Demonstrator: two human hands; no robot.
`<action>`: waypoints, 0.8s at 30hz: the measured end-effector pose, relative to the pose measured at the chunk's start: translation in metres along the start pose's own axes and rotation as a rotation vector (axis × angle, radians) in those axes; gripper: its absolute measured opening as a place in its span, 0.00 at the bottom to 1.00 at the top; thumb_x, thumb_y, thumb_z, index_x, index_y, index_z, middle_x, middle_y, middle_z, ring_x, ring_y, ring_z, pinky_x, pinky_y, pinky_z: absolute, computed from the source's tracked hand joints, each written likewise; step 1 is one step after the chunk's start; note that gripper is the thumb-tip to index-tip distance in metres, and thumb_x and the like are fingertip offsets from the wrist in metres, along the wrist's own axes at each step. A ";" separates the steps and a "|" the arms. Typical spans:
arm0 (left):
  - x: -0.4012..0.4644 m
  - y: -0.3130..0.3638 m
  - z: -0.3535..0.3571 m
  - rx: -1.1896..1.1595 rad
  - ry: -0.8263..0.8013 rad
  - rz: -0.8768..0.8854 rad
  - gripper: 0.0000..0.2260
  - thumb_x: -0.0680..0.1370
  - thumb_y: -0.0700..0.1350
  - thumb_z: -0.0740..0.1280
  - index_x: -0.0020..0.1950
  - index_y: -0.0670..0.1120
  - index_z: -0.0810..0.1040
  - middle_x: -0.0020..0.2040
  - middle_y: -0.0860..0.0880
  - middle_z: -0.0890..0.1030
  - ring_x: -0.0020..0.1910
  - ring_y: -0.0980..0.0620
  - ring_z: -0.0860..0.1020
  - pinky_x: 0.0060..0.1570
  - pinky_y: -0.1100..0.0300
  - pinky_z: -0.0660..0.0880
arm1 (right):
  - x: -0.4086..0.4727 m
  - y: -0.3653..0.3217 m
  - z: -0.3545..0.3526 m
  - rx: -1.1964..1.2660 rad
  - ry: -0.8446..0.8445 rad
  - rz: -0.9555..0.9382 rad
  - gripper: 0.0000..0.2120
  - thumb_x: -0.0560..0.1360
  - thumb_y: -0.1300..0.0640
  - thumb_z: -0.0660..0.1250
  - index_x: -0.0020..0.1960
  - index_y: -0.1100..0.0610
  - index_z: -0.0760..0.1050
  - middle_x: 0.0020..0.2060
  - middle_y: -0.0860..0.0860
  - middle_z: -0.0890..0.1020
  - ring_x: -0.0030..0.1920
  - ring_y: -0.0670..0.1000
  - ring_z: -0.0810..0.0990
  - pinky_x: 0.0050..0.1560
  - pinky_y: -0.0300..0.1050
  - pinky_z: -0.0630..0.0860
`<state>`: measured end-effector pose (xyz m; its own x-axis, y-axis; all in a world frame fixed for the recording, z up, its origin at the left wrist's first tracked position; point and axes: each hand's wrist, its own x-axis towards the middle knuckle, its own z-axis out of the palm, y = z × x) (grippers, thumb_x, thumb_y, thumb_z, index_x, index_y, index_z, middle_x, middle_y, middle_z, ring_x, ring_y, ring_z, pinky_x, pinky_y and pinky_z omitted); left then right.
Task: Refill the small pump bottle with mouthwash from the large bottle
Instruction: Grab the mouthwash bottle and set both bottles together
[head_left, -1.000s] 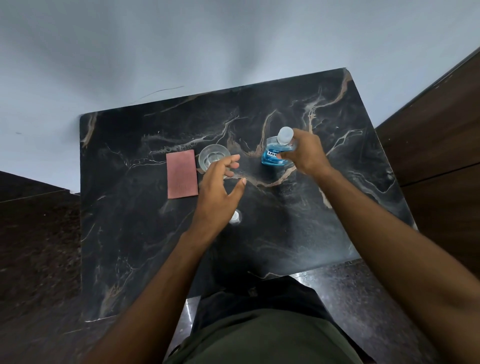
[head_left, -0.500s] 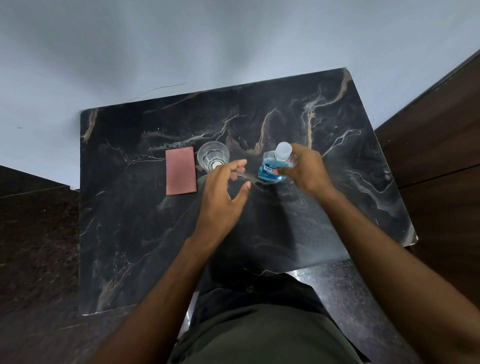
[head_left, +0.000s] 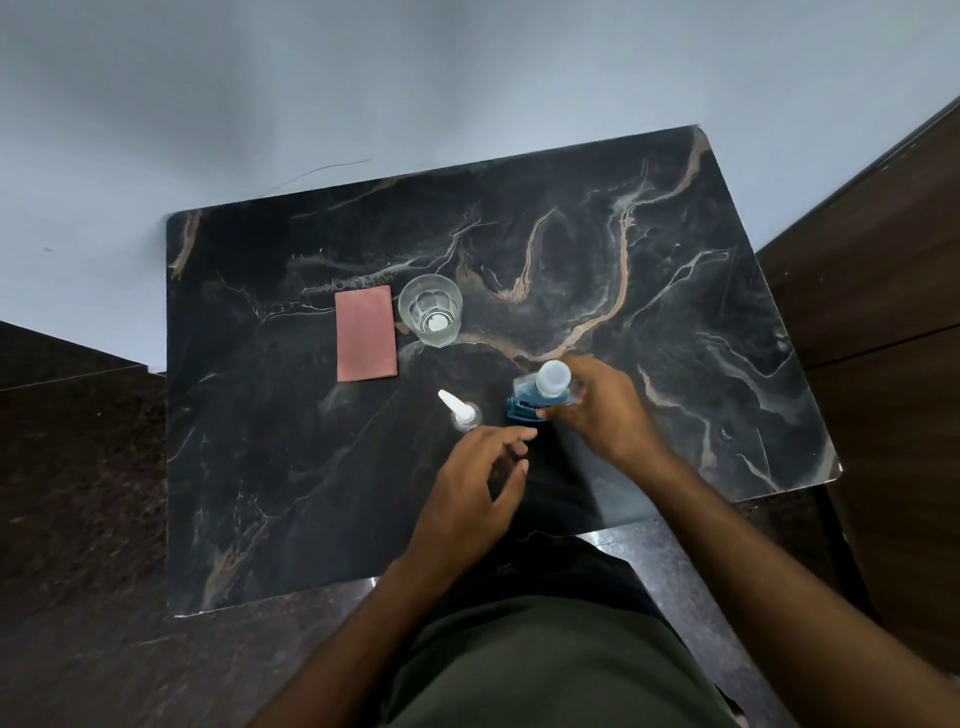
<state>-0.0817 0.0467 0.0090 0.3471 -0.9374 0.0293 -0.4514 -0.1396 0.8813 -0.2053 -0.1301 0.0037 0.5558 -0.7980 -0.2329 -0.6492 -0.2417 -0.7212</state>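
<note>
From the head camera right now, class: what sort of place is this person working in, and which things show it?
Probably a room in a home, at a small table. A dark marble-patterned tabletop stands against a plain pale wall, with wood panelling on the right and a drinking glass and mouthwash bottle laid out.

Tabletop (head_left: 675, 312): the far right half is bare marble, open to a hand. 4 obstacles occupy the centre-left. Pink cloth (head_left: 365, 333) lies flat, just beside the upright glass (head_left: 430, 310). Small pump bottle (head_left: 464, 411) stands nearer, apart from both. Large bottle (head_left: 537, 395), gripped by the right hand (head_left: 602, 410), blocks the centre. A narrow gap separates the 2 bottles; the left hand (head_left: 475, 483) sits at its near end, fingers spread.
</note>
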 end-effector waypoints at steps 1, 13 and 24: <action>-0.004 -0.003 0.003 -0.004 0.005 -0.031 0.16 0.79 0.39 0.71 0.65 0.51 0.80 0.53 0.58 0.79 0.54 0.54 0.80 0.57 0.62 0.76 | -0.003 0.000 0.002 0.001 0.009 -0.007 0.26 0.63 0.58 0.82 0.59 0.51 0.80 0.54 0.48 0.83 0.54 0.47 0.78 0.55 0.42 0.72; -0.014 -0.044 -0.010 0.041 0.206 -0.295 0.11 0.76 0.43 0.76 0.54 0.55 0.79 0.51 0.60 0.77 0.48 0.55 0.79 0.48 0.66 0.76 | -0.017 0.004 0.016 -0.038 0.018 -0.038 0.24 0.65 0.56 0.81 0.59 0.50 0.79 0.52 0.45 0.80 0.53 0.47 0.77 0.54 0.41 0.70; 0.000 -0.066 -0.014 -0.008 0.198 -0.316 0.32 0.69 0.46 0.82 0.68 0.57 0.72 0.63 0.62 0.71 0.60 0.60 0.74 0.58 0.72 0.72 | -0.022 0.004 0.016 -0.045 0.089 -0.003 0.23 0.66 0.56 0.81 0.59 0.53 0.79 0.55 0.49 0.82 0.55 0.48 0.77 0.55 0.43 0.72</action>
<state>-0.0406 0.0607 -0.0428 0.6212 -0.7682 -0.1546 -0.2905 -0.4090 0.8651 -0.2121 -0.1043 -0.0044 0.5111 -0.8425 -0.1703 -0.6714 -0.2675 -0.6912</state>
